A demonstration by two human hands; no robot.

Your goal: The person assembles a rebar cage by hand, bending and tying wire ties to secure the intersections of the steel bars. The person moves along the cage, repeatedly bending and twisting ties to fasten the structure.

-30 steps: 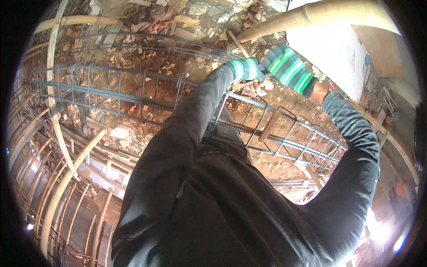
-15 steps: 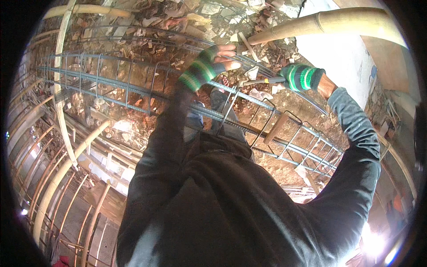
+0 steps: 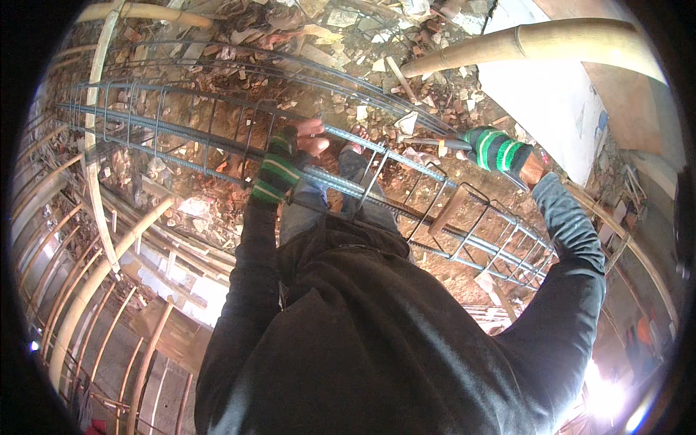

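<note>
We can't see the bars of the steel cage [image 3: 341, 183] that lie behind the left hand [image 3: 277, 168]. Its fingers [image 3: 312, 145] look too blurry for us to tell if they touch a bar. The right hand [image 3: 499, 151] hides part of a thin tool [image 3: 454, 144], so we can't tell its kind. The dark round edge cuts off the fat bamboo pole [image 3: 558, 40]. We can't make out the small orange thing [image 3: 644, 331].
</note>
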